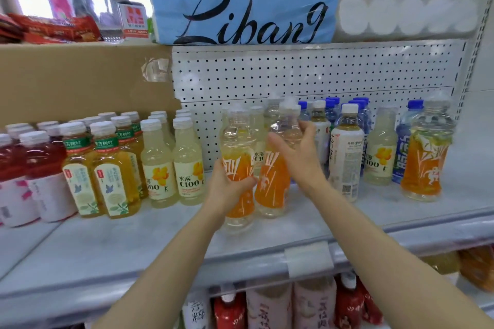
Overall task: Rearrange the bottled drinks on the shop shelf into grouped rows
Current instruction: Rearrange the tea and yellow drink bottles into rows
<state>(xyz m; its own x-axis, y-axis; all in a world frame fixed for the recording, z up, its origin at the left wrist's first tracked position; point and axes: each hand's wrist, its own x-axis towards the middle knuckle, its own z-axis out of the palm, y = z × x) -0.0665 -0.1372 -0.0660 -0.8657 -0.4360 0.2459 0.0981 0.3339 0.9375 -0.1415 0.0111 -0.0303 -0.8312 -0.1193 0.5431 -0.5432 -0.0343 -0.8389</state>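
Note:
Two clear bottles with orange labels stand side by side at the middle of the white shelf (pixel 112 243). My left hand (pixel 227 187) grips the left orange bottle (pixel 238 152) round its label. My right hand (pixel 299 157) has its fingers wrapped round the upper part of the right orange bottle (pixel 272 184). A third orange bottle (pixel 425 157) stands alone at the right. Rows of red drinks (pixel 34 157), green-label tea (pixel 107 168) and pale C100 lemon bottles (pixel 187 163) fill the left.
Blue-capped water bottles (pixel 358 107), a white-label tea bottle (pixel 346 152), a lone C100 bottle (pixel 381 147) and a blue sports drink (pixel 406 147) stand mixed at the right. A cardboard panel (pixel 80 80) and pegboard (pixel 294 75) back the shelf. More bottles sit on the lower shelf (pixel 267 304).

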